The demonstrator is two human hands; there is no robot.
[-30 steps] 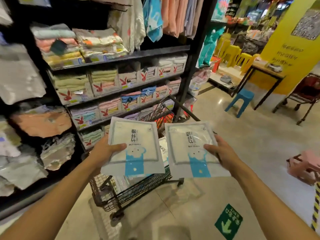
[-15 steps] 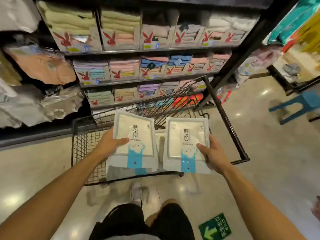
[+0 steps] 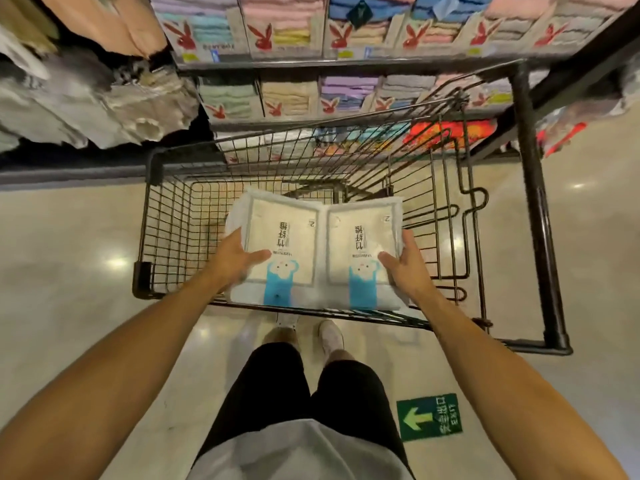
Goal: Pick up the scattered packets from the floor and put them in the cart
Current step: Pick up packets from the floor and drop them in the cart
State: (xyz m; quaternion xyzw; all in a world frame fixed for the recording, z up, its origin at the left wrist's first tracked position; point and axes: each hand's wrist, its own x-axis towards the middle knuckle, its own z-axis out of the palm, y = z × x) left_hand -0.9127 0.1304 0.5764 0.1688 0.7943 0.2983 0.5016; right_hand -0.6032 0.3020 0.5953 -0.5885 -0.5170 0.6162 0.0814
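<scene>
I look straight down into a black wire cart [image 3: 162,223] in front of my legs. My left hand [image 3: 232,261] grips a white packet with a blue bear figure [image 3: 284,244] by its left edge, thumb on top. My right hand [image 3: 407,268] grips a matching packet [image 3: 363,244] by its right edge. Both packets are held flat, side by side and touching, low inside the cart basket. More white packets show beneath them at the far edge; how many I cannot tell.
Shelves of boxed folded towels [image 3: 294,32] stand just beyond the cart. Bagged clothes [image 3: 86,98] hang at the upper left. The cart handle frame [image 3: 540,237] runs along the right. A green arrow sticker [image 3: 429,417] lies on the shiny floor by my right leg.
My view tilted down from the shop aisle to the cart. Both hands lowered the two packets into the basket and brought them together.
</scene>
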